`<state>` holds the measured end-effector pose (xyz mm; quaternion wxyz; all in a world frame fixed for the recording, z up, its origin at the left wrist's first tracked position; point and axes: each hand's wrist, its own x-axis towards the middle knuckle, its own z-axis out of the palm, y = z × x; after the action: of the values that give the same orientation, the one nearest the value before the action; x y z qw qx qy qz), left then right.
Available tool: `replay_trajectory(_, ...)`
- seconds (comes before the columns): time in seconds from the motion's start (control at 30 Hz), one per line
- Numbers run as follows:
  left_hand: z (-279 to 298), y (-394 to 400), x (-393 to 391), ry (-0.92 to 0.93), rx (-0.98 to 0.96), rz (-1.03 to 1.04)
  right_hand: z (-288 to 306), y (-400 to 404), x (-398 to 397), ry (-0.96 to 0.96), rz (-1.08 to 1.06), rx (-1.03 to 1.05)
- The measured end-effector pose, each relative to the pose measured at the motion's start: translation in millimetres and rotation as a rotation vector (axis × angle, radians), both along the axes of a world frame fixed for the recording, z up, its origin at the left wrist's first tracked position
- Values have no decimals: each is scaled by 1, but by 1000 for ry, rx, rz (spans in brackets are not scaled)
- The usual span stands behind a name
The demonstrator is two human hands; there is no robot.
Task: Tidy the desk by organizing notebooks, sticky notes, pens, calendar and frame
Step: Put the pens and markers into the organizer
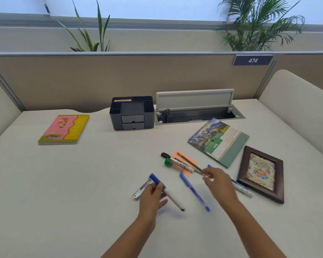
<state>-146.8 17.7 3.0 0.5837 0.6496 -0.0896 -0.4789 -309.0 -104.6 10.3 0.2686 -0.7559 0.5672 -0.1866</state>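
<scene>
Left hand [153, 197] grips a white marker with a blue cap [167, 191] | right hand [217, 180] pinches a thin striped pencil [190, 162] over an orange sticky note [185, 162] | spiral calendar [220, 141] and dark wooden frame [262, 173] lie right | black organiser [131, 112] far centre.

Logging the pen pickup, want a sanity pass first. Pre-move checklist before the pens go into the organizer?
1. Left hand grips the blue-capped marker: ok.
2. Right hand has the striped pencil: cannot tell, fingers at its tip, grip blurred.
3. Organizer compartments open on top for pens: ok, though one rear slot holds orange notes.
4. Loose pens gathered: not ok, blue pen, green-capped marker and black marker lie on the desk.
5. Orange sticky note free: not ok, pens lie across it.
</scene>
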Motion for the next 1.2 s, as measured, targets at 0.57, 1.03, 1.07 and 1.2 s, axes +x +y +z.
replay_trajectory(0.57, -1, -1, 18, -115, -46, -16, 17, 2, 17, 58, 136, 32)
replay_trajectory(1.03, 17, 0, 41, -438, -169, -160, 40, 39, 106, -299, 357, 146)
replay_trajectory(1.07, 18, 0, 43, -439, -169, -166, 40, 37, 108, -285, 381, 156)
replay_trajectory(1.2, 18, 0, 53, -453, -142, -166, 48, 18, 115, -283, 497, 361)
